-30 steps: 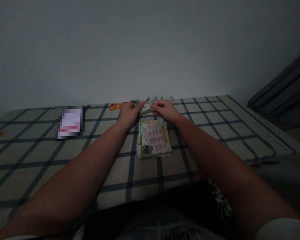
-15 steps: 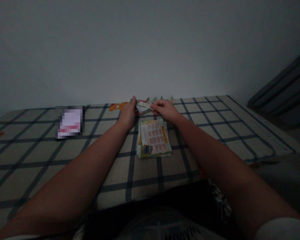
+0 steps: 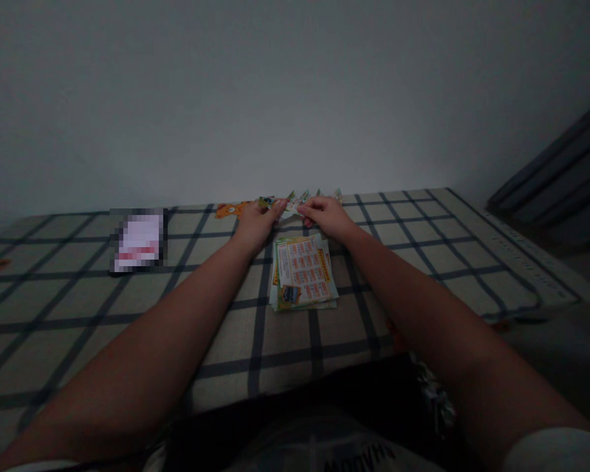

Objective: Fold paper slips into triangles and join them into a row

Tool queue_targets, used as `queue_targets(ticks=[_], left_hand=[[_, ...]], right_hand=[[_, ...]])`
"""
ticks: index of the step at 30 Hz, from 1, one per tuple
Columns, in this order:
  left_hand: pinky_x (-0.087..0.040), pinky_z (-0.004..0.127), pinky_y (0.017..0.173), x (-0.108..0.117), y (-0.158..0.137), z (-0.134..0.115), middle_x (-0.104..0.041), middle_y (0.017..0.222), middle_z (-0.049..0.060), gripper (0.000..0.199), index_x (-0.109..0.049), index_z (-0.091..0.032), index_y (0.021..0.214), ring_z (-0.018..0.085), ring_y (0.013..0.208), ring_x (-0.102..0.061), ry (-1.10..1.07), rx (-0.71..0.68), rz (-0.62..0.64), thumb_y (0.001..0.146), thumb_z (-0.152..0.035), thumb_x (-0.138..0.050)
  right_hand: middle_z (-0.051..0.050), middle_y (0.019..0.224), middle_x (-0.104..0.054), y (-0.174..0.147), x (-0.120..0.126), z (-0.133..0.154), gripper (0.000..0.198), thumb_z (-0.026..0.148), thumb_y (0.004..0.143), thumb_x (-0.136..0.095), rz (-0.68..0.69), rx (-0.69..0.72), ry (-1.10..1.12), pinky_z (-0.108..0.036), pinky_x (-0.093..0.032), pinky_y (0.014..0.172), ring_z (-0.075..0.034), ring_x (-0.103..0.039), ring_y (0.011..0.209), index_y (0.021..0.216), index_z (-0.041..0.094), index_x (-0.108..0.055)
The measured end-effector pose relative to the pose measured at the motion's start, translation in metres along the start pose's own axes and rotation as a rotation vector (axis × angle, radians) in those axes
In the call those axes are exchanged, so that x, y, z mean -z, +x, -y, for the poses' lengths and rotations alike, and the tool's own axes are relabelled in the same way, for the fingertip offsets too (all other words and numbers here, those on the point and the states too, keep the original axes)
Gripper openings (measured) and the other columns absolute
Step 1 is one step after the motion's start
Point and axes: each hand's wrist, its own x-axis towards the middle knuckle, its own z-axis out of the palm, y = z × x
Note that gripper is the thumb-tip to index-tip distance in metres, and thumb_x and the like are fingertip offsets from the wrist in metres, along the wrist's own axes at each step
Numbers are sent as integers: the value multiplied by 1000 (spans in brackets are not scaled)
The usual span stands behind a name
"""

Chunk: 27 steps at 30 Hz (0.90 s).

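Between my two hands, near the far edge of the table, is a printed paper sheet [image 3: 291, 211], bent or folded. My left hand [image 3: 258, 219] pinches its left side with thumb and fingers. On the opposite side, my right hand [image 3: 324, 215] grips the sheet between thumb and forefinger. Just behind the hands stand several small folded paper pieces [image 3: 317, 193], green and white, partly covered. Closer to me lies a loose stack of printed sheets [image 3: 305, 272], with orange blocks of print and a small picture on the top one.
A checked cloth [image 3: 403, 262] covers the table, with an orange bear print [image 3: 229, 210] left of my left hand. Farther left lies a blurred-out phone-like object [image 3: 138, 241]. A grey wall [image 3: 295, 98] rises behind the table; dark folded fabric [image 3: 560, 164] is at the right.
My left thumb has come down onto the sheet, and my left fingers have moved right, nearer my right hand. Less of the sheet shows between them. The stack has not moved.
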Motion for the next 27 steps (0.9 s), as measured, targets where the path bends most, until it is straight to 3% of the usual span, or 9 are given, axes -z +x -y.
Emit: queue_targets(ticks=[5,11,17,27], left_hand=[[-52,31,69,1,-2,-3,-73,78,6,41,-74,-17,82,20,74,-64,76,-24,-42,78,-57,-75],[-48,29,61,-1,1,4,-63,61,2,39,-69,-19,72,18,64,-61,-50,49,-74,79,-56,-76],[-53,31,67,-6,3,8,-72,74,4,42,-70,-18,79,18,67,-66,-280,121,-40,78,-60,-75],[-58,35,71,-5,4,1,-73,75,6,44,-70,-18,83,23,76,-72,-306,131,-84,84,-61,-69]], right_hand=[[1,63,-59,1,-2,-2,24,25,91,-66,21,6,-38,-25,-45,62,-11,-56,61,69,17,-61],[1,62,-60,0,-1,1,24,27,92,-65,25,14,-35,-24,-45,62,-11,-57,61,70,18,-63],[2,62,-60,-3,-2,6,22,24,91,-66,22,3,-46,-23,-45,61,-10,-55,59,70,17,-63],[1,63,-60,3,-2,-5,21,26,90,-67,32,32,-19,-23,-45,61,-10,-57,60,72,17,-64]])
